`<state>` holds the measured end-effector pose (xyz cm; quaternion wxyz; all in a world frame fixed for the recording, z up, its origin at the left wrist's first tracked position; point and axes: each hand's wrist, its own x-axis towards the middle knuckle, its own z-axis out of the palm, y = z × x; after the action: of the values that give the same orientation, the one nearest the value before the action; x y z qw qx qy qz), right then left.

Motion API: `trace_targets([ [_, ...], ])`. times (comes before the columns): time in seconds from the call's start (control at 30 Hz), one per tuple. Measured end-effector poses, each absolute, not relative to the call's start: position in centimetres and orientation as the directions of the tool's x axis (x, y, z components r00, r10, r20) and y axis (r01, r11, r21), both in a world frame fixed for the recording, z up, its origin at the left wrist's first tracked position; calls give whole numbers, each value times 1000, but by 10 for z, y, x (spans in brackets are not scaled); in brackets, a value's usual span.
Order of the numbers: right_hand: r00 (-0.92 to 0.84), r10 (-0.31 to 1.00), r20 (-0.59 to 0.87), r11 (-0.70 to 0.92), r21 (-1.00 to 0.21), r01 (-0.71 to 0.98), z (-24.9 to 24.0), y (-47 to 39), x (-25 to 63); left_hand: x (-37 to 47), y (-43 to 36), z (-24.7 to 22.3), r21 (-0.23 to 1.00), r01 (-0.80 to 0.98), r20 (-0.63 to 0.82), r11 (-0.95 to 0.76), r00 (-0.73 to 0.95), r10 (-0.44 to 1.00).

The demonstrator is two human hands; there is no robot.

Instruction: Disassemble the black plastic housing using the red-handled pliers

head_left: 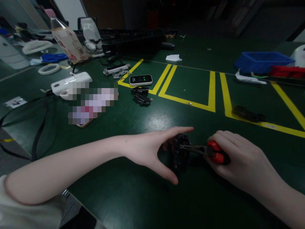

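Observation:
My right hand point(240, 159) is closed around the red handles of a pair of long-nose pliers point(202, 149). The pliers' jaws point left and reach onto a black plastic part point(181, 159); whether they grip it I cannot tell. From the left my left hand point(147, 149) reaches around that part, thumb and forefinger spread wide. Its other fingers are partly hidden behind the part, so contact there is unclear. Further back lie several small black parts point(141, 97), and a dark, blurred black piece point(247, 114) rests at the right near a yellow tape line.
Yellow tape point(186, 101) marks off areas on the green table. A white-edged device point(141, 80) with green lights, a phone point(95, 106), a white fan-like unit point(71, 83) and a bottle point(68, 39) stand to the left. A blue bin point(264, 62) sits back right.

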<state>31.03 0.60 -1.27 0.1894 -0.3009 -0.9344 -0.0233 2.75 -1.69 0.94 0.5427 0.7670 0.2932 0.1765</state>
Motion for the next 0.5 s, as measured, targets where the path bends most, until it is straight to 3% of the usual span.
trace_targets([
  [0.5, -751, 540, 380, 826, -71, 559, -15, 9, 313, 30, -16, 0, 804, 369, 100, -465, 688, 719],
])
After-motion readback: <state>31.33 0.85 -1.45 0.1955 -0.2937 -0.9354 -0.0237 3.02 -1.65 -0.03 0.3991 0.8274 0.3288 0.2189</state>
